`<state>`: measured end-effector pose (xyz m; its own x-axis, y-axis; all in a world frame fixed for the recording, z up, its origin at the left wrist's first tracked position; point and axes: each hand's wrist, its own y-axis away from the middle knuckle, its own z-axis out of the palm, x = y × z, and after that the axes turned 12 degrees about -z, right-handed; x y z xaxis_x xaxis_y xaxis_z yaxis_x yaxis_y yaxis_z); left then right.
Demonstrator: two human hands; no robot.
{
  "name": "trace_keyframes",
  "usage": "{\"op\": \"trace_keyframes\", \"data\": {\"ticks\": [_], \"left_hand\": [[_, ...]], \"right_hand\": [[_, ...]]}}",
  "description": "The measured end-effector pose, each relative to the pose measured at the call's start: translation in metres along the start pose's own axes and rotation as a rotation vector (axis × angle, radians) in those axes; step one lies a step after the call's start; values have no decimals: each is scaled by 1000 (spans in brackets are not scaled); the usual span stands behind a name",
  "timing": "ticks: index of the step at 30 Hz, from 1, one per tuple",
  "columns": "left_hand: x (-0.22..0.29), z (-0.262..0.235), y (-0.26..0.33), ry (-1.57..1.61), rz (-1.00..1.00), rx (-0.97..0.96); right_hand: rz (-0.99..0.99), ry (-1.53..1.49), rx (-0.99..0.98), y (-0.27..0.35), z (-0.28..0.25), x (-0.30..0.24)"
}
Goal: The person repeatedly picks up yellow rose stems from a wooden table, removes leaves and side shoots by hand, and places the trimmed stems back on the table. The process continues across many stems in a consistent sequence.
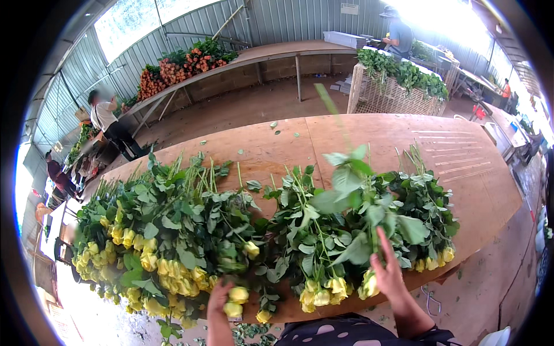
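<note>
My right hand (390, 274) is closed on a yellow rose (368, 285). Its bloom hangs by the palm, and its leafy stem (347, 179) rises away from me, smeared by motion. At the near table edge, my left hand (219, 296) has its fingers curled beside a pale yellow rose (238, 294) and seems to grip it; the leaves above it are blurred. To the left lies a large heap of yellow roses (167, 268), blooms toward me. A smaller bunch of yellow roses (323, 291) rests between my hands, and another bunch (431, 260) is right of my right hand.
The wooden table (369, 130) carries loose leaves and several thin sticks (456, 153) at the right. Beyond it stand a crate of greenery (386, 95) and a long bench (277, 52) with orange flowers (179, 70). Other people (398, 34) are farther off.
</note>
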<state>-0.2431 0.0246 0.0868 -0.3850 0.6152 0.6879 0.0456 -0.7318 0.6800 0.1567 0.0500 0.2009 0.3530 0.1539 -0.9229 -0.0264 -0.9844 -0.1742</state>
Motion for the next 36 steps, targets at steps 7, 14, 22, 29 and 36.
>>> {"op": "trace_keyframes", "data": {"ticks": [7,14,22,29,36], "left_hand": [[-32,12,21,690,34,-460],[-68,38,2,270,-87,-232],[-48,109,20,-141,291,-104],[-39,127,15,-249,487,-20],[27,30,-61,-1154,760,1034]], "right_hand": [[463,751,-201,3,-48,102],[-406,848,22,-19,-9,0],[-95,-137,-706,10,165,14],[-72,-429,-538,11,156,13],[-12,-25,-406,-9,100,13]]}}
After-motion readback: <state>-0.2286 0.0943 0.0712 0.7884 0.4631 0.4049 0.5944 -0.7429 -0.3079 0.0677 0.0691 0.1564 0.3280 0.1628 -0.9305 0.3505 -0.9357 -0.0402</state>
